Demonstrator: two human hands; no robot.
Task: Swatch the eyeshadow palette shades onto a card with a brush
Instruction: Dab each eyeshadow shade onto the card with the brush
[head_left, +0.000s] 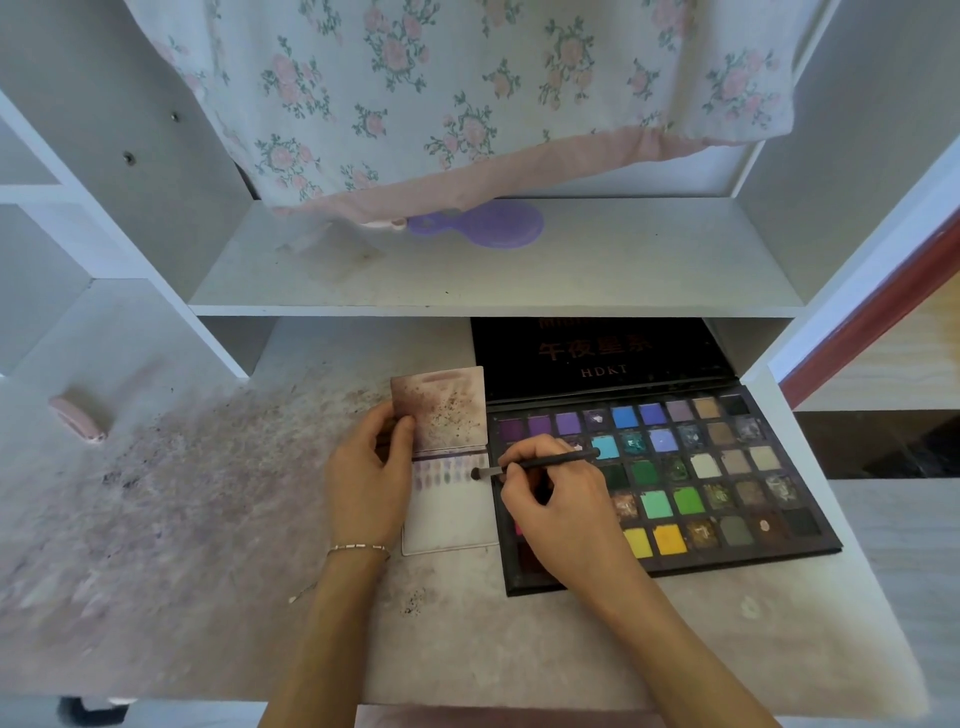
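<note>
We note the right hand (558, 499) pinching a thin black brush (540, 462) between thumb and fingers, its handle lying across the eyeshadow palette (727, 483) and its bristle tip at the right edge of the card (449, 514), level with the row of swatches. Whether the tip touches the card we cannot tell.

The card lies flat on the worktop (208, 519), just left of the palette and against its left edge. The left hand (369, 478) grips the left side of an upper sheet (439, 408), stained brown and speckled, which lies over the card's far end; thumb on top, fingers curled at its edge.

Progress, as we judge it: one row of pale purple and lilac swatches (447, 470) runs across the card just below the sheet. The rest of the card, toward the near edge of the worktop, is bare. The palette, lid open, holds many pans: purples, blues, greens, yellows, neutrals. Most shades appear unswatched. Early stage; the bulk is left.

Loose pigment dust speckles the worktop to the left.
</note>
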